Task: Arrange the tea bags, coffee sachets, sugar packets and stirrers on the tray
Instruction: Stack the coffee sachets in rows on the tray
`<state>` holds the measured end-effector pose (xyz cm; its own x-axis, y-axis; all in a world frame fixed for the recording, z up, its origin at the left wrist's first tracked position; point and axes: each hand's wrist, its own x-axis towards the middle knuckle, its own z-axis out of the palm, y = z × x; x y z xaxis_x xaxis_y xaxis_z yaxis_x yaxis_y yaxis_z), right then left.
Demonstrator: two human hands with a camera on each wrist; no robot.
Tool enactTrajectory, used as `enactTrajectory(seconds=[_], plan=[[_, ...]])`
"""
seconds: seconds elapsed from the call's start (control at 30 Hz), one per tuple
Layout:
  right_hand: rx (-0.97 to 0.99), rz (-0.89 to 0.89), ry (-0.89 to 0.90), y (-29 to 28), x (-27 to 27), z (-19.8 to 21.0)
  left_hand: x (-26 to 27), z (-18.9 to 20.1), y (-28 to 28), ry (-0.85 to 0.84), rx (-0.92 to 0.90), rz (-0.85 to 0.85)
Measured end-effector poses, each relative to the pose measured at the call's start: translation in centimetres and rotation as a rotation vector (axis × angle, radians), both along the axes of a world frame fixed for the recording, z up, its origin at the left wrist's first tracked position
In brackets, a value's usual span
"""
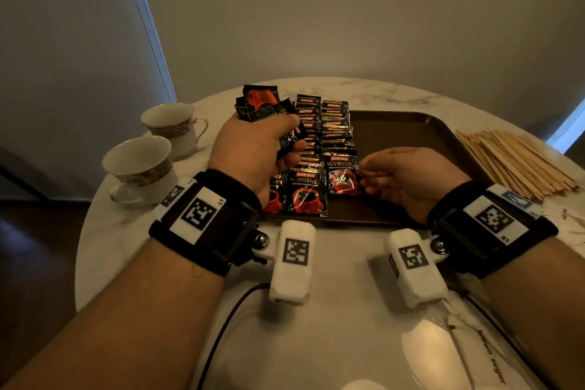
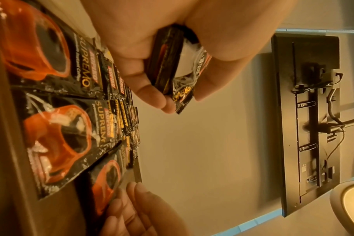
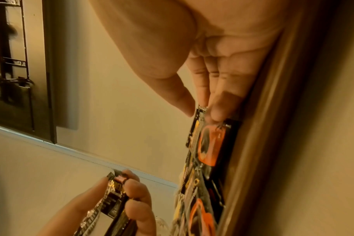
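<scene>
A round marbled worktop (image 1: pixel 364 92) carries a brown tray (image 1: pixel 411 130) centrally, two teacups (image 1: pixel 148 165) at nine o'clock, wooden stirrers (image 1: pixel 512 161) at three.

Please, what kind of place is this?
Probably a room in a home or hotel: a round marble-look table beside a plain wall, two china teacups, and a serving tray with coffee sachets.
</scene>
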<state>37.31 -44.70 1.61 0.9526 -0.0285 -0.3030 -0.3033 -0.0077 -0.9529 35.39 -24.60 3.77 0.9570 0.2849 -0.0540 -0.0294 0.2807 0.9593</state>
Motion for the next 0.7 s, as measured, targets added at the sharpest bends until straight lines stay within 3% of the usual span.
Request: enactTrajectory(seconds=[0.2,0.37,0.7], plan=[[0.029,-0.013,0.015,0.1,0.0,0.0,-0.3,0.1,-0.2,0.004,0.005,-0.005],[-0.110,0.031,0.004,-0.3,-0.1,0.0,-0.5,0.2,-0.3,0.018,-0.006,-0.020],[-0.189,0.138,0.050,-0.7,-0.2,0.3,-0.9,-0.5,-2.0,0.134,0.046,-0.232]])
